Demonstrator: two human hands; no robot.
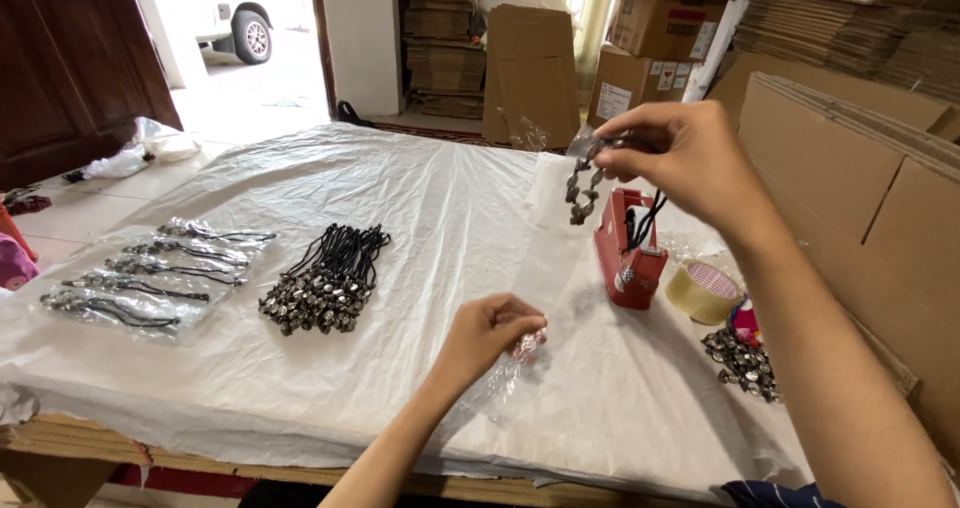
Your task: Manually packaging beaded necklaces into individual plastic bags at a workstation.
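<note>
My right hand [678, 156] is raised above the table and pinches a beaded necklace [581, 190] with a black cord; its dark metallic beads hang down below my fingers. Lower down, my left hand [490, 333] rests near the table's front and grips a clear plastic bag [510, 368] that lies crumpled on the white sheet. A pile of loose beaded necklaces [325, 286] with black cords lies to the left of that hand. Further left, several necklaces packed in clear bags [150, 276] lie in a row.
A red tape dispenser [628, 253] stands under my right hand, with a roll of clear tape [704, 291] beside it. More beads [742, 363] lie at the right edge. The white sheet [420, 208] covers the table. Cardboard boxes [850, 158] stack behind and to the right.
</note>
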